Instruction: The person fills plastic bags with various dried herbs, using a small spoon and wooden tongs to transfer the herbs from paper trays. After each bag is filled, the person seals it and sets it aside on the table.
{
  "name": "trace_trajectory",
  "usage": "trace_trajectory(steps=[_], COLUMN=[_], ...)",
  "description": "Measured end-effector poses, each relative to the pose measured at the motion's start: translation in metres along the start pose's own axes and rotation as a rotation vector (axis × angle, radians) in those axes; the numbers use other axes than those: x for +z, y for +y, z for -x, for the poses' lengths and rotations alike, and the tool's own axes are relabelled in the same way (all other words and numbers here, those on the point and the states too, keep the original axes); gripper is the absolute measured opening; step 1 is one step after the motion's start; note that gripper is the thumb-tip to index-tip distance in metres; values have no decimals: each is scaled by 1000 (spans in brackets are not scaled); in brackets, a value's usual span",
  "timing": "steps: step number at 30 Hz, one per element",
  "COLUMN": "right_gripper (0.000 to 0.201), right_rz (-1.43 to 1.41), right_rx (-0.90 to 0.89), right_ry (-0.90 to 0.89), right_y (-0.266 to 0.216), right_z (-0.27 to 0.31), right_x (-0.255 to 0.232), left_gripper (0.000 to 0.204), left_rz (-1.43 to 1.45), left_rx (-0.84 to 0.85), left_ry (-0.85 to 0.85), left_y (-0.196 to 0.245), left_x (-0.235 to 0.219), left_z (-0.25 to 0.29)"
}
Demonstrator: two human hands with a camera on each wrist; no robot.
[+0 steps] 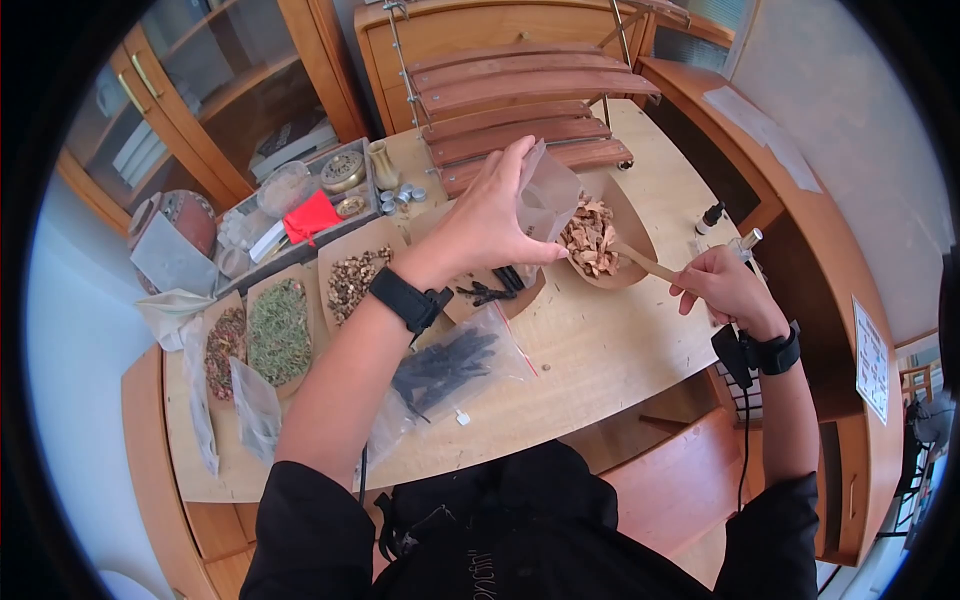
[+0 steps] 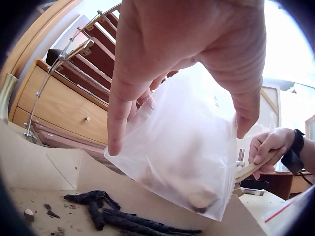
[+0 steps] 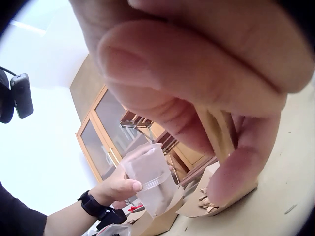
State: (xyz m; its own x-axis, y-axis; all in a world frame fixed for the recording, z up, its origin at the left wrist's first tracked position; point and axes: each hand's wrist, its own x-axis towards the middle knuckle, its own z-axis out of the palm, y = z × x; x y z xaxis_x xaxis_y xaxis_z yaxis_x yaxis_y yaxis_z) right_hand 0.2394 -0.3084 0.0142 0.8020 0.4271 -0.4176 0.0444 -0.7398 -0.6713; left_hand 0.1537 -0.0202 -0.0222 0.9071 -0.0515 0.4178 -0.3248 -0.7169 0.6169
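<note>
Left hand (image 1: pixel 497 215) pinches a thin, crinkled clear plastic bag (image 1: pixel 546 200) above the tan paper sheet (image 1: pixel 633 225) heaped with pale wood chips (image 1: pixel 590 238). Right hand (image 1: pixel 722 285) clasps a flat wooden scoop (image 1: pixel 640 260), its tip at the chips. Dark twisted sticks (image 2: pixel 123 216) lie below. The bag's contents are blurred; the scoop's bowl is hidden.

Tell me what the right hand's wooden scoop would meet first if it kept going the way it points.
Probably the heap of pale wood chips on its paper sheet; the clear bag in the left hand hangs just beyond, though depth is unclear.
</note>
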Motion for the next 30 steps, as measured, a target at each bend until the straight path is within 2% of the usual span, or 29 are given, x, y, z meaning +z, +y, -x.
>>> trace_trajectory(steps=[6, 12, 14, 15, 17, 21, 26, 29, 30], right_gripper=[20, 21, 27, 27, 25, 21, 23, 23, 23], right_rz=[79, 138, 139, 138, 64, 80, 169, 8, 40], right_rx=[-98, -247, -456, -454, -638, -775, -698, -599, -428], right_ry=[-9, 187, 342, 345, 430, 485, 376, 396, 327], right_y=[2, -10, -14, -20, -36, -47, -41, -32, -27], right_z=[2, 20, 23, 26, 33, 28, 26, 28, 26], right_x=[3, 9, 12, 15, 23, 45, 45, 33, 29], left_gripper=[115, 114, 115, 115, 115, 116, 116, 116, 116], left_rz=[-10, -12, -38, -37, -42, -38, -16, -29, -26], left_rx=[22, -11, -14, -12, -18, -49, -12, -22, -19], left_ry=[-2, -11, -19, -21, -25, -41, -16, -16, -18], left_y=[-1, -2, -1, -1, 0, 3, -1, -2, -1], left_x=[4, 5, 5, 5, 5, 0, 3, 4, 4], left_z=[-3, -2, -3, -3, -4, -4, -3, -3, -3])
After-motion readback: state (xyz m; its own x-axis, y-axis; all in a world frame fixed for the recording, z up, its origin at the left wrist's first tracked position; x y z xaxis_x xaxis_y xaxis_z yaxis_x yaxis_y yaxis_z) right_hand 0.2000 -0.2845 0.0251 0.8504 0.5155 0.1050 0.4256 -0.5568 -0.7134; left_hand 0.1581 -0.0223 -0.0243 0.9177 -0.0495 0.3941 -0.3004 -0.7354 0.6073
